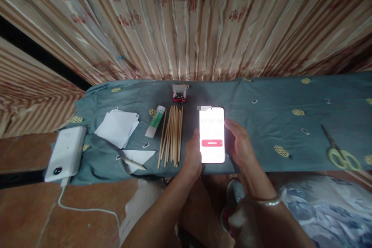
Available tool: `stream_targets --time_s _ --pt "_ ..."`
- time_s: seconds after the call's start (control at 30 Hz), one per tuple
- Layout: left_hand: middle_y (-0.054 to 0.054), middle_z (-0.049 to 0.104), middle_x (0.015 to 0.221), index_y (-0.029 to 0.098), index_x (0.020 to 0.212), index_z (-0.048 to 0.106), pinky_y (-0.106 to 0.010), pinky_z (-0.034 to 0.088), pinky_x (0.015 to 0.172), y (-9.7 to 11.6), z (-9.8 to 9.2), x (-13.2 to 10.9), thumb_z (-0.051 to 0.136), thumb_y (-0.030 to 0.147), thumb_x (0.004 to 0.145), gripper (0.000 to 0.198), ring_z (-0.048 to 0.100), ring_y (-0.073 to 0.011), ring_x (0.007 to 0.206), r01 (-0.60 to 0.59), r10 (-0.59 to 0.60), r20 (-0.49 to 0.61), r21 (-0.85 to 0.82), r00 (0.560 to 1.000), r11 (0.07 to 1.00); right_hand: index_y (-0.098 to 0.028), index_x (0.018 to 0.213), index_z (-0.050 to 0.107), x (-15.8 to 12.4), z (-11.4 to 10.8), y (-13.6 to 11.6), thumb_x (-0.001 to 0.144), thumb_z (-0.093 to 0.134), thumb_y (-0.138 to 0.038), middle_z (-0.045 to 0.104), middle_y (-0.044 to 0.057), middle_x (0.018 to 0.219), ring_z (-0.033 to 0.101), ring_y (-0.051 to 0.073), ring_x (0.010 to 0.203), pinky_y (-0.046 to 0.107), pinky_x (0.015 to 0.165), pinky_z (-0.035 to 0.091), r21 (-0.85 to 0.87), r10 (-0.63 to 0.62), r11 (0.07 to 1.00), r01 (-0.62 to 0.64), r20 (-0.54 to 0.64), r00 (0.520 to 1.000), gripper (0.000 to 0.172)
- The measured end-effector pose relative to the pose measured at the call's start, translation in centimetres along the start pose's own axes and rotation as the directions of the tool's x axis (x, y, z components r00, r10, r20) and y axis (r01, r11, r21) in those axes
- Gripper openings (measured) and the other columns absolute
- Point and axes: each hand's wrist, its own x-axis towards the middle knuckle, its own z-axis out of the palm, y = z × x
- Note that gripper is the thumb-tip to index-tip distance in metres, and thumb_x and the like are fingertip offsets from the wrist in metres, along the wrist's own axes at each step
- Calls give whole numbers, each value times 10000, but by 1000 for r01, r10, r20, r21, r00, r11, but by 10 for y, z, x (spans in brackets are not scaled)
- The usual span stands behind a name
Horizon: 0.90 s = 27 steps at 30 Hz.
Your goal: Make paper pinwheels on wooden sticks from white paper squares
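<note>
A phone (212, 135) with a bright white screen and a pink bar is held upright over the teal cloth (261, 97). My left hand (193, 157) grips its lower left edge, fingers wrapped round it. My right hand (240, 143) holds its right side, thumb by the upper edge; a metal bangle sits on that wrist. A bundle of thin wooden sticks (172, 135) lies just left of the phone.
A glue stick (155, 121), white paper squares (117, 127), a folded paper piece (136, 158) and a small red box (179, 93) lie on the cloth. A white power bank (66, 153) with a cable sits at the left edge. Green scissors (338, 151) lie far right. A curtain hangs behind.
</note>
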Motion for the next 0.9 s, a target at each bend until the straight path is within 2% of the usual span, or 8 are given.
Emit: stream_targets --time_s 0.17,0.37,0.63,0.9 --pt "-124 756 842 108 1015 716 -341 554 776 3 4 -3 543 555 841 510 717 -257 847 -30 29 7 23 1000 999 -235 703 677 -4 0 1 606 740 -353 740 -6 732 671 261 837 363 695 490 -18 2 1000 -2 -7 1000 165" --pt "-137 753 896 97 1014 714 -351 556 797 4 1 -6 532 531 857 496 717 -256 860 -23 23 9 4 1000 1000 -243 708 695 -11 0 2 596 754 -352 751 -9 764 676 244 807 364 729 494 -40 -35 999 35 13 999 167" --pt "-123 755 910 97 1028 706 -366 544 843 9 0 -12 499 478 893 454 710 -252 890 -58 58 12 -7 998 998 -241 791 690 -24 -7 1 586 788 -358 759 4 812 683 265 883 380 762 522 -44 70 997 -65 133 989 255" --pt "-127 751 942 102 1063 700 -354 552 812 8 -5 -21 507 499 883 477 714 -248 865 -55 54 39 15 998 998 -233 833 686 -37 -8 0 586 787 -330 761 15 869 697 242 829 354 744 535 -85 24 996 -7 205 979 284"
